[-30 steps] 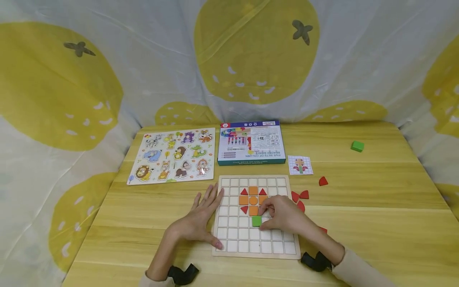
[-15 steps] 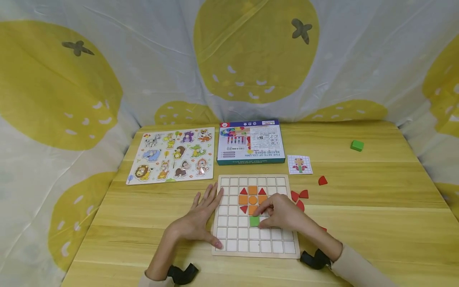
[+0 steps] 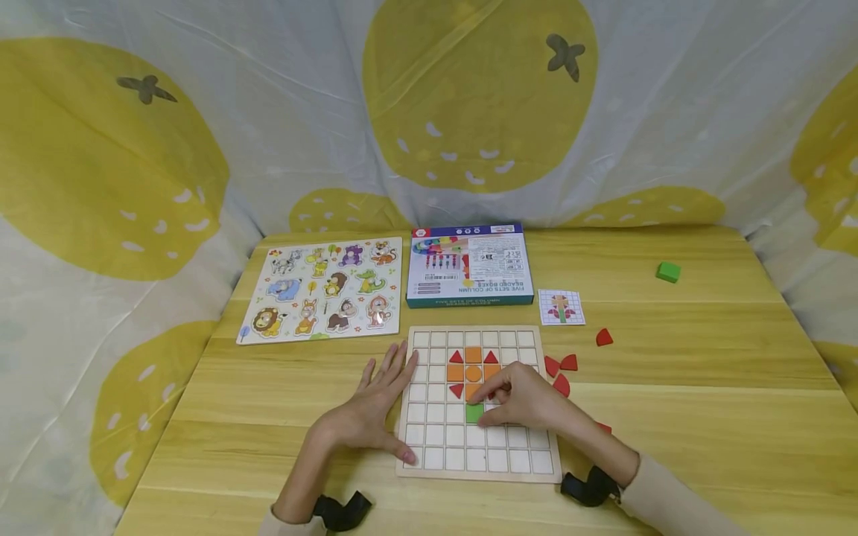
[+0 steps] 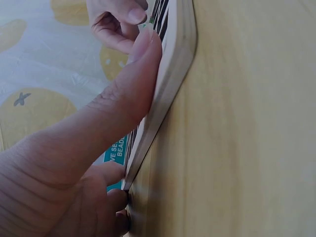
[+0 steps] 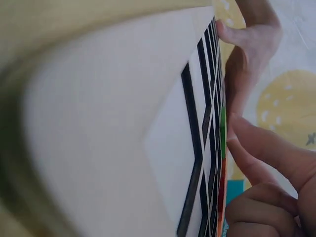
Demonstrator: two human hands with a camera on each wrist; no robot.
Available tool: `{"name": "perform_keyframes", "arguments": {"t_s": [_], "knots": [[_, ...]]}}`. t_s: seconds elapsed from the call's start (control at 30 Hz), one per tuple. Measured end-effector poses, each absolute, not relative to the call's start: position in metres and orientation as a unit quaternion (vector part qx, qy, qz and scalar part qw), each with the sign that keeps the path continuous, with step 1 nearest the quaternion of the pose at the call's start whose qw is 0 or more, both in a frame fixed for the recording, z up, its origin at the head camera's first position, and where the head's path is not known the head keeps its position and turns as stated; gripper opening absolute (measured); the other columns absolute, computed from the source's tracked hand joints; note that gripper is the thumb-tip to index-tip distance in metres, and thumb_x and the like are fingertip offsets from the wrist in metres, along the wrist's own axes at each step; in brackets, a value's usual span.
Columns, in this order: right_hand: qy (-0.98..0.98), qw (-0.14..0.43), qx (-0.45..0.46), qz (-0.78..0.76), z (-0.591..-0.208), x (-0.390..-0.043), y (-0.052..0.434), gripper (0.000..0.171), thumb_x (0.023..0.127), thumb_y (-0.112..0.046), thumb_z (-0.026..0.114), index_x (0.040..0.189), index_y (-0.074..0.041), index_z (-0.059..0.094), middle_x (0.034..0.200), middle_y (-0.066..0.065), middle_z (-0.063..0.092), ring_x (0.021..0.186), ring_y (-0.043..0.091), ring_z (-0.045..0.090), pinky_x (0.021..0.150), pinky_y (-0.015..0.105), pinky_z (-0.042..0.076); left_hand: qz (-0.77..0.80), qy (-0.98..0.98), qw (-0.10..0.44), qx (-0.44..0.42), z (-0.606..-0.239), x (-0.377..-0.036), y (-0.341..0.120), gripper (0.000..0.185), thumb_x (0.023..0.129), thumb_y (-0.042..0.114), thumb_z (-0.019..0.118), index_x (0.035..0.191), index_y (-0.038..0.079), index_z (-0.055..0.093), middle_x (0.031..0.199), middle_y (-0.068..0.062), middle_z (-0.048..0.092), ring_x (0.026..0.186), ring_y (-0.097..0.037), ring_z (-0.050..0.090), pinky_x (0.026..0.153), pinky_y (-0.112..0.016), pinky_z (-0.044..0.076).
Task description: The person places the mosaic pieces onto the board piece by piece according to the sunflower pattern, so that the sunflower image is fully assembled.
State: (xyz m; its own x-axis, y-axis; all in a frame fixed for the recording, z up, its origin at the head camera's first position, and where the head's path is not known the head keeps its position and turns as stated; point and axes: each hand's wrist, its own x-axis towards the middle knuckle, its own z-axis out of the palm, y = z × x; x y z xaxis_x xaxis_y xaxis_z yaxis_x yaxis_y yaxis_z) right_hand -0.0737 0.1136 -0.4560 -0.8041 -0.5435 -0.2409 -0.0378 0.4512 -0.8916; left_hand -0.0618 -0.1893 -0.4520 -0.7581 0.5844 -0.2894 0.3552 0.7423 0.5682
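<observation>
At table centre, I log the white-gridded wooden puzzle board [image 3: 479,403] lying flat on the pale wooden table [image 3: 670,387]. My right hand [image 3: 526,398] rests on the board, fingers curled, fingertips touching the green square wooden tile [image 3: 474,413], which sits in a cell directly at 6 o'clock of the orange-and-red tile flower [image 3: 473,372]. Whether those fingers pinch the tile or only press on it, I cannot tell. Left hand [image 3: 372,406] lies flat against the board's 9 o'clock edge, fingers straight and relaxed, thumb [image 4: 133,74] pressed along the rim in the left wrist view; it grasps nothing

Off the board at 3 o'clock: loose red wooden pieces [image 3: 561,368], just beside the edge. At 12 o'clock: blue cardboard box [image 3: 469,265], with a small pattern card [image 3: 561,307] at its 4 o'clock. At 10 o'clock: animal picture puzzle board [image 3: 325,290]. At 2 o'clock, well apart: a second green block [image 3: 667,272]
</observation>
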Motion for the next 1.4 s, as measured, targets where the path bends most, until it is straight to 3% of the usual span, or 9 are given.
{"name": "perform_keyframes", "arguments": {"t_s": [0.47,0.7,0.93,1.17,1.4], "knots": [[0.829,0.226,-0.149,-0.489,-0.437,-0.091,0.186,0.024,0.088,-0.023,0.083,0.109,-0.011,0.081,0.062,-0.003,0.034,0.057,0.009,0.033,0.051,0.022,0.024,0.246,0.905,0.233,0.258,-0.452,-0.061,-0.188,0.152,0.061,0.050,0.097,0.166,0.007,-0.004,0.173,-0.015,-0.022,0.161,-0.038,-0.018,0.128,-0.065,-0.011],[0.825,0.268,-0.173,-0.466,-0.443,-0.091,0.228,0.022,0.083,-0.017,0.087,0.103,-0.010,0.081,0.061,-0.005,0.031,0.055,0.005,0.027,0.050,0.022,0.024,0.244,0.905,0.227,0.265,-0.451,-0.061,-0.187,0.152,0.061,0.052,0.097,0.166,0.006,-0.003,0.173,-0.016,-0.021,0.161,-0.039,-0.017,0.128,-0.066,-0.010],[0.803,0.313,-0.207,-0.463,-0.453,-0.086,0.233,0.015,0.080,-0.019,0.089,0.090,-0.010,0.080,0.059,-0.006,0.038,0.053,0.001,0.033,0.048,0.020,0.025,0.242,0.906,0.227,0.262,-0.450,-0.061,-0.188,0.152,0.060,0.052,0.097,0.166,0.007,-0.003,0.173,-0.016,-0.020,0.161,-0.039,-0.016,0.128,-0.066,-0.010],[0.814,0.309,-0.179,-0.457,-0.453,-0.086,0.231,0.018,0.078,-0.017,0.090,0.083,-0.007,0.076,0.058,-0.005,0.041,0.051,0.003,0.035,0.047,0.019,0.027,0.243,0.906,0.228,0.261,-0.451,-0.062,-0.188,0.151,0.061,0.052,0.097,0.166,0.007,-0.003,0.173,-0.015,-0.020,0.161,-0.038,-0.017,0.128,-0.065,-0.010],[0.830,0.283,-0.163,-0.452,-0.453,-0.091,0.240,0.018,0.080,-0.017,0.089,0.089,-0.007,0.078,0.061,-0.003,0.044,0.054,0.005,0.038,0.048,0.020,0.027,0.243,0.906,0.229,0.259,-0.451,-0.061,-0.188,0.152,0.061,0.051,0.097,0.166,0.007,-0.002,0.173,-0.015,-0.020,0.161,-0.038,-0.017,0.128,-0.065,-0.010]]}}
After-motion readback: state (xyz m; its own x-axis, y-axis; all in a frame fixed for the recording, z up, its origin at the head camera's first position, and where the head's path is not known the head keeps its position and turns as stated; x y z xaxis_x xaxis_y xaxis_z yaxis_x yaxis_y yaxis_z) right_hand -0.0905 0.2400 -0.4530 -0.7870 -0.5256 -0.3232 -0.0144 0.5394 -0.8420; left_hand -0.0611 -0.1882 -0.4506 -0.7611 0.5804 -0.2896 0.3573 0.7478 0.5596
